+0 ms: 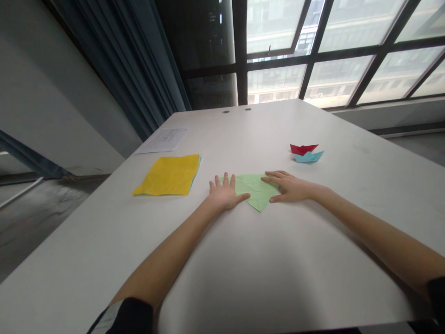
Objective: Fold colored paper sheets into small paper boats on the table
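Note:
A light green sheet of folding paper (256,187) lies flat on the white table, folded so that a point faces me, with crease lines across it. My left hand (224,194) rests on its left end, fingers spread, the thumb reaching along the paper's lower edge. On the right end lies my right hand (287,186), its fingers stretched out over the paper and the thumb apart at the lower right edge. Both hands cover the paper's outer corners. Neither hand grips anything.
To the left lies a stack of yellow and blue paper (170,176), with a printed white sheet (163,140) behind it. A red paper boat (303,149) and a light blue paper boat (308,157) stand together at the right. The white table (229,278) extends toward the windows.

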A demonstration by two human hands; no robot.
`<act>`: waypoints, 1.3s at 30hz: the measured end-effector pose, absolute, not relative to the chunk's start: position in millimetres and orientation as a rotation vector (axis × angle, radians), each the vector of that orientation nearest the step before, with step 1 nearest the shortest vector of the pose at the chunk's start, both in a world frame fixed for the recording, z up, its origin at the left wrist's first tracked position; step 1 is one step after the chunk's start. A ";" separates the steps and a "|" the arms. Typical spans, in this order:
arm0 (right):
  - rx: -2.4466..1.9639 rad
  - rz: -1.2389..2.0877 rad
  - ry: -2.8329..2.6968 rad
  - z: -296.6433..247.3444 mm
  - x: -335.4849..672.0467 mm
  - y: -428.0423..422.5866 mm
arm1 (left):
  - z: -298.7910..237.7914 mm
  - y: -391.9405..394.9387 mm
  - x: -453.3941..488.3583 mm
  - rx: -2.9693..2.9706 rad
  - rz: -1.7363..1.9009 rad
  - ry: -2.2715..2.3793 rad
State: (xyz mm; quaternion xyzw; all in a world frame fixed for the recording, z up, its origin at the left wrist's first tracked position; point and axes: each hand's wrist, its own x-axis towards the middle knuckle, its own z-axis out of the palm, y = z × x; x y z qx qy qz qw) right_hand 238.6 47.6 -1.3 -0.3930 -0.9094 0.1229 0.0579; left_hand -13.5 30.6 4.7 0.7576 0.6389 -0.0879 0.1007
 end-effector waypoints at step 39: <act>-1.079 0.677 -2.267 18.8 235.3 50.0 | 13.5 64.2 -37.5 2.172 0.243 1.782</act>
